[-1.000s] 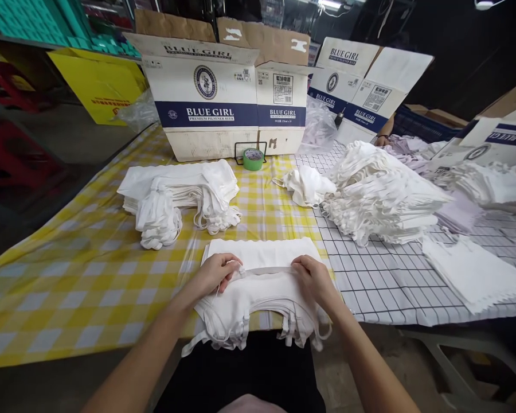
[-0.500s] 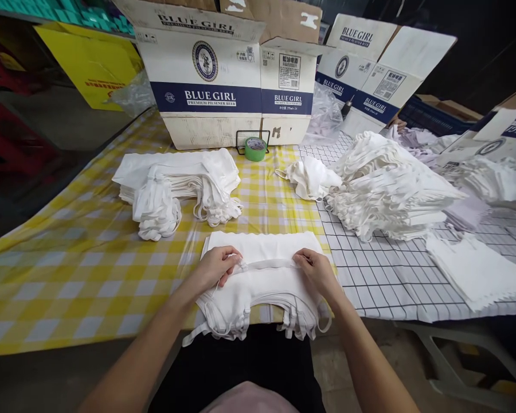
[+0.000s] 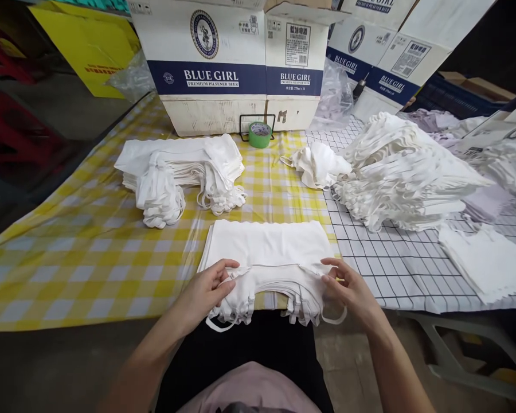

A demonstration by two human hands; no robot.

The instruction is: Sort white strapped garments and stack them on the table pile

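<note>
A stack of white camisoles [image 3: 266, 244] lies in front of me at the table's near edge, with thin straps hanging over the edge. The top camisole [image 3: 277, 275] has its strap end folded toward me. My left hand [image 3: 215, 285] is closed, with thumb and fingers around the left side of that camisole. At its right side, my right hand [image 3: 348, 287] touches the cloth, its thumb and index finger apart. Farther off to the left, a second stack of white camisoles [image 3: 184, 166] rests with its straps toward me.
A large heap of white garments [image 3: 408, 172] lies on the right, beside a crumpled white piece [image 3: 320, 163]. One flat camisole [image 3: 490, 261] is nearer the right edge. Green tape [image 3: 260, 135] stands before a beer carton [image 3: 206, 115]. A checked cloth [image 3: 90, 258] covers the table.
The top camisole's raised edge has come down toward me onto the stack. My right hand has moved right and its fingers have spread; my left hand has shifted slightly. The view has tilted down.
</note>
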